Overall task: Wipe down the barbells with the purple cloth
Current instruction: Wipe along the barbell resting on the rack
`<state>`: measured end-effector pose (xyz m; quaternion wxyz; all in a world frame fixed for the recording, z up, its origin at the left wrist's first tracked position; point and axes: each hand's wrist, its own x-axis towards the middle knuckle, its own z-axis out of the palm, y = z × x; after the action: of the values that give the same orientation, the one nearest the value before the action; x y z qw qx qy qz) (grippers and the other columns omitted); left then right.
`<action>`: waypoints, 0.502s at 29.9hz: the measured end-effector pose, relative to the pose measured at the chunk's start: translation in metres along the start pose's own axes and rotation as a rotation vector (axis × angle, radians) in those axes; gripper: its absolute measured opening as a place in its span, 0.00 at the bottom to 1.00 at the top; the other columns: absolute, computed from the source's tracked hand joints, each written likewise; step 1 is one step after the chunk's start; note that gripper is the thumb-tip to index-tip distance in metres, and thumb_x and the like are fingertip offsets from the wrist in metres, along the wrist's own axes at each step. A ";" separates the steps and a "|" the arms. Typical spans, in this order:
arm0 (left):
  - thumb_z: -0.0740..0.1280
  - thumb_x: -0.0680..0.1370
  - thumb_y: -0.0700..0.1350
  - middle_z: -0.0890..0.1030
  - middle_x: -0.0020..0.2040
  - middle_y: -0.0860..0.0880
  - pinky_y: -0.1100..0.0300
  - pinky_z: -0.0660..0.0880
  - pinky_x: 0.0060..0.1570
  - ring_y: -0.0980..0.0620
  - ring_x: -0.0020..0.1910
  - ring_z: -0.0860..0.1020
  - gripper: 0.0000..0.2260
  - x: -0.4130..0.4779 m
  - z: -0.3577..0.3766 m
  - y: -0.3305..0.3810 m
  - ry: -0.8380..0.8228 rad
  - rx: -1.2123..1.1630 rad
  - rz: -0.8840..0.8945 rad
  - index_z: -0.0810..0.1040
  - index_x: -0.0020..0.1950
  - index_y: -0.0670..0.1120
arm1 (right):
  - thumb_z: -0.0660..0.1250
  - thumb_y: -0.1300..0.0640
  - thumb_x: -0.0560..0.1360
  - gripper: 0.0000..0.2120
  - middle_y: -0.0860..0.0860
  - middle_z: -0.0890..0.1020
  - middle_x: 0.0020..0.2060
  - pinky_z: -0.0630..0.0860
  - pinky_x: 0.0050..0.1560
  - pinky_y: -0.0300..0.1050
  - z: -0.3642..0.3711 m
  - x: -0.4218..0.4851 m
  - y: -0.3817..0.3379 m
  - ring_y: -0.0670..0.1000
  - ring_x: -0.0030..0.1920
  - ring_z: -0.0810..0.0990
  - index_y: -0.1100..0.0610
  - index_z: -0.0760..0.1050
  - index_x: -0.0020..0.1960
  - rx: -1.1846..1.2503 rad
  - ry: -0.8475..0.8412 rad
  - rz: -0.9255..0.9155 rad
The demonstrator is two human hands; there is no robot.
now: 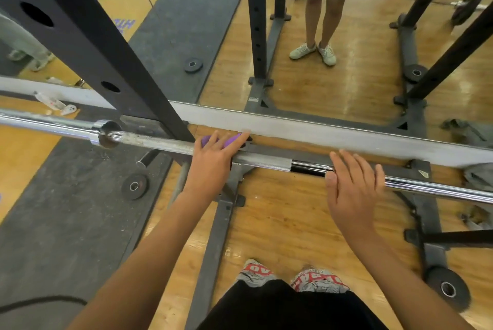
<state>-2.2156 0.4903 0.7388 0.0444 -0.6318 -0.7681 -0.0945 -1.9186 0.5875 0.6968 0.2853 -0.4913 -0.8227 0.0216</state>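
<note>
The barbell [160, 143] lies across the squat rack [88, 44] from 9 o'clock to 3 o'clock, at a height the person can wipe standing up. At 11 o'clock the left hand [213, 156] curls its fingers over the bunched purple cloth [206, 140], clamping it onto the shaft just beside the upright; the thumb is hidden. At 1 o'clock the right hand [352, 183] rests flat and unclenched on the bar, probably to stop it rolling under the rubbing.
</note>
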 end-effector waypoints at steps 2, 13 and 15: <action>0.59 0.83 0.46 0.76 0.70 0.47 0.44 0.64 0.70 0.43 0.73 0.69 0.22 -0.006 -0.001 -0.006 -0.017 -0.001 0.046 0.65 0.78 0.55 | 0.53 0.49 0.84 0.21 0.52 0.76 0.69 0.54 0.76 0.62 -0.001 0.000 0.001 0.56 0.71 0.71 0.55 0.75 0.71 0.002 -0.013 0.003; 0.60 0.85 0.44 0.66 0.79 0.45 0.50 0.52 0.77 0.47 0.80 0.60 0.22 -0.005 -0.020 -0.028 -0.157 -0.169 -0.065 0.65 0.79 0.51 | 0.54 0.49 0.84 0.20 0.51 0.78 0.68 0.49 0.77 0.55 -0.006 0.003 0.002 0.56 0.70 0.73 0.55 0.76 0.69 0.026 -0.039 -0.020; 0.60 0.84 0.41 0.68 0.77 0.43 0.50 0.53 0.76 0.46 0.79 0.61 0.20 -0.003 -0.016 -0.018 -0.113 -0.175 -0.148 0.69 0.77 0.49 | 0.55 0.49 0.84 0.20 0.51 0.78 0.68 0.49 0.77 0.55 -0.006 0.002 0.002 0.56 0.70 0.73 0.54 0.77 0.69 0.027 -0.038 -0.027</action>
<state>-2.2330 0.4808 0.7520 -0.0612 -0.5793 -0.8026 -0.1286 -1.9152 0.5889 0.7018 0.2762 -0.4758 -0.8342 0.0382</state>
